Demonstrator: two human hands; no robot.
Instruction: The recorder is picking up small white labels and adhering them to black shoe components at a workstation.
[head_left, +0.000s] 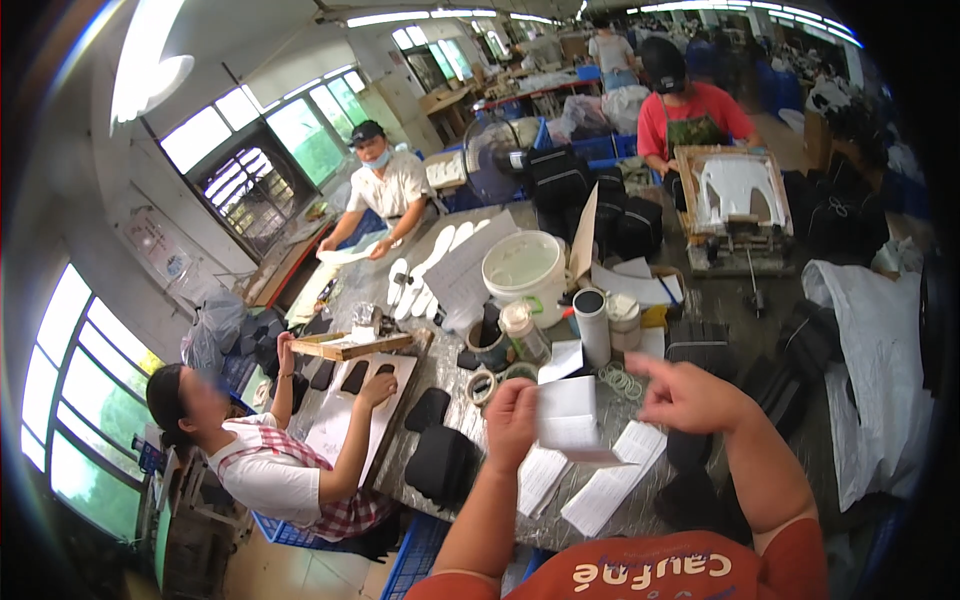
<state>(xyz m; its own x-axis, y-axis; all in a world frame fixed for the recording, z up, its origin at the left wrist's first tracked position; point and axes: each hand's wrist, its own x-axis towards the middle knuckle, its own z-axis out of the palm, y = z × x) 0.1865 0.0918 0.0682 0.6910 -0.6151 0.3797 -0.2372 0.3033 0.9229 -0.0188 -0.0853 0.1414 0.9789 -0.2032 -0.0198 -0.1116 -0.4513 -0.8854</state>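
Note:
My left hand is closed on the left edge of a folded white paper, which it holds up above the table. The paper has a crease across it and a lower flap. To its right, my right hand hangs in the air, holding nothing I can see. Its index finger stretches toward the paper without touching it, and the other fingers are partly curled. Below the hands lie two stacks of printed paper strips. A bundle of pale green rings rests just beyond the paper.
Behind the paper stand a white bucket, a grey-topped cylinder, a jar and tape rolls. Black padded pieces lie on both sides. One person works with a wooden frame at left; others work across the table.

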